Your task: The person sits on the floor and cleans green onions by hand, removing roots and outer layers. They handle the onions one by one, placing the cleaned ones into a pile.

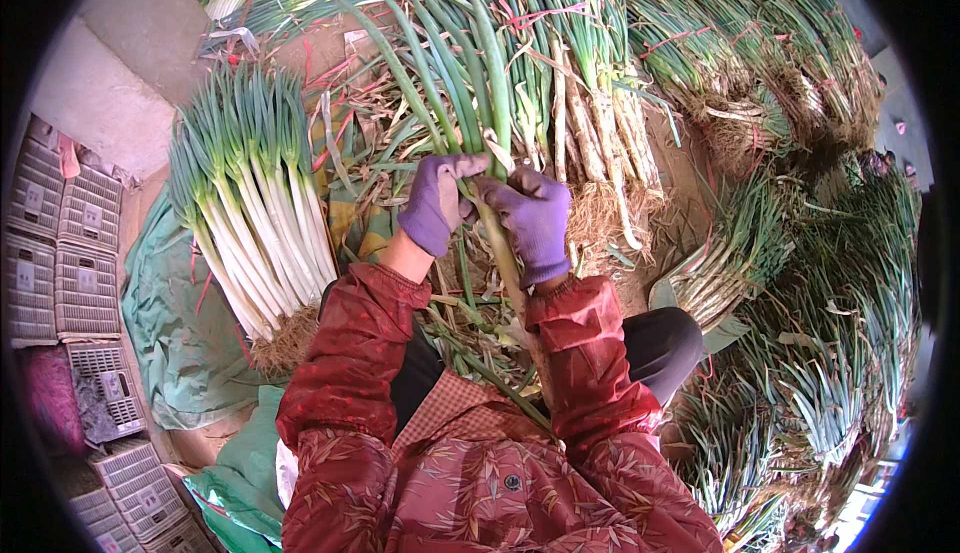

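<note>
My left hand (pixel 442 200), in a purple glove, grips a large green onion (pixel 501 242) where its leaves fan out. Close beside it, my right hand (pixel 532 215), gloved alike, pinches a pale strip of outer skin (pixel 498 149) at the same part of the stalk. The green leaves point away from me and the lower stalk runs down towards my lap, partly hidden by my right sleeve. To the left lies a pile of peeled green onions (pixel 259 230) with white stalks and rooted ends. Beyond my right hand, unpeeled green onions (pixel 592 125) lie with dry skins and roots.
Loose leaves and peelings (pixel 375 110) litter the ground ahead. A green sheet (pixel 161 328) lies under the peeled pile. Stacked plastic crates (pixel 86 275) stand at far left. Tied bundles of green onions (pixel 795 80) and a large heap (pixel 825 313) fill the right side.
</note>
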A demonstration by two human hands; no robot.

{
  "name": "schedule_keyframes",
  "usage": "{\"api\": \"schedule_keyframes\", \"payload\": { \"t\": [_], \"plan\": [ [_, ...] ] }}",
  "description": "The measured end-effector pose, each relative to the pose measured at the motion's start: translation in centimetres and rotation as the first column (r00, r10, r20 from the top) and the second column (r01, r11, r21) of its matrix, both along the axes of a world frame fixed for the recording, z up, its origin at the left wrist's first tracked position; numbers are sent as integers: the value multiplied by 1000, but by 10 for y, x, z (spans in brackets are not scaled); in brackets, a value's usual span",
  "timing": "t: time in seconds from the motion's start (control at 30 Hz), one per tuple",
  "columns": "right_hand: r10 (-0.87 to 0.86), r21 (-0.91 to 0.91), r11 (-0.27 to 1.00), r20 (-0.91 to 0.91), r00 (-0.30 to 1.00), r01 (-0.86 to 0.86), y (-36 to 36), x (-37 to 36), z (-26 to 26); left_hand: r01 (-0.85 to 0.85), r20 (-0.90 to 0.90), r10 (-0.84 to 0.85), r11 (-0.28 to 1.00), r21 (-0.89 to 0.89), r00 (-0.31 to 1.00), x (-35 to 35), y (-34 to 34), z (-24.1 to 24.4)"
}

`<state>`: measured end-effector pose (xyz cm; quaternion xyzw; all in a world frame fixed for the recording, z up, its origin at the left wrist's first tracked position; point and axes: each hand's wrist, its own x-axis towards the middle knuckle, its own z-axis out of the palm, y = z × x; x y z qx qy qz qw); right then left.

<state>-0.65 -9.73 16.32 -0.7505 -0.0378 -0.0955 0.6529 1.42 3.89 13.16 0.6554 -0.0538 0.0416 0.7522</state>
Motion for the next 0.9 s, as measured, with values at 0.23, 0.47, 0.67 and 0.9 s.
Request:
{"api": "schedule_keyframes", "payload": {
  "t": [0.23,0.47,0.67,0.9],
  "plan": [
    [243,-604,797,311,919,-7,-74,-94,-17,-73,-377,-133,871,-486,917,9,13,13],
    [46,-451,842,-484,874,-294,-134,-122,-62,104,-378,-302,880,-463,875,4,5,29],
    [222,-533,842,210,952,-79,-39,-12,32,56,-374,-187,941,-334,908,4,-4,26],
    [482,-867,490,354,802,88,-7,-12,21,-14,-312,-47,981,-191,949,10,-3,12]
  ]
}}
